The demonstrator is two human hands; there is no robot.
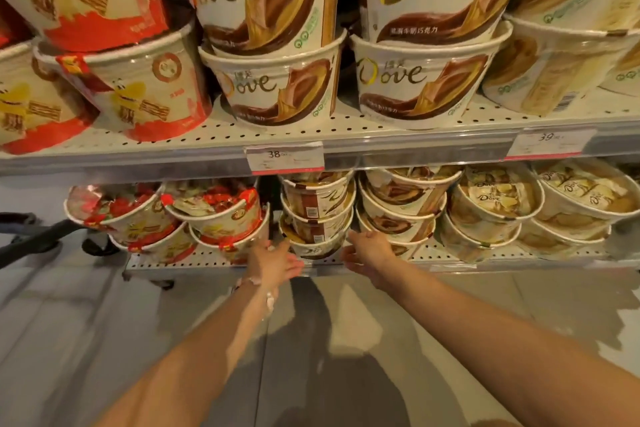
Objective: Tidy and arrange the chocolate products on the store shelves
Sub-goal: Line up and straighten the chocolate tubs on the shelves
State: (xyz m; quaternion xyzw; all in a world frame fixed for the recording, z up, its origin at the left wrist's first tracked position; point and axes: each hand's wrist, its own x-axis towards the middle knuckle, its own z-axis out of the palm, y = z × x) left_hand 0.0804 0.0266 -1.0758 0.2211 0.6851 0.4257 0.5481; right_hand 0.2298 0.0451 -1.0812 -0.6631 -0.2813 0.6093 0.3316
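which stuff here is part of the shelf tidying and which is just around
Part of the job:
- brown Dove tub stack, lower shelf
- left hand and right hand, either side of its bottom tub

Just around:
- price tags
- dark cart handle
- floor

— How are the arms set?
— Both bare forearms stretch forward and down, nearly parallel, wrists straight.
— And the hands?
— The left hand [273, 262] and right hand [369, 251] face each other, fingers relaxed and slightly spread — gripping nothing visible.
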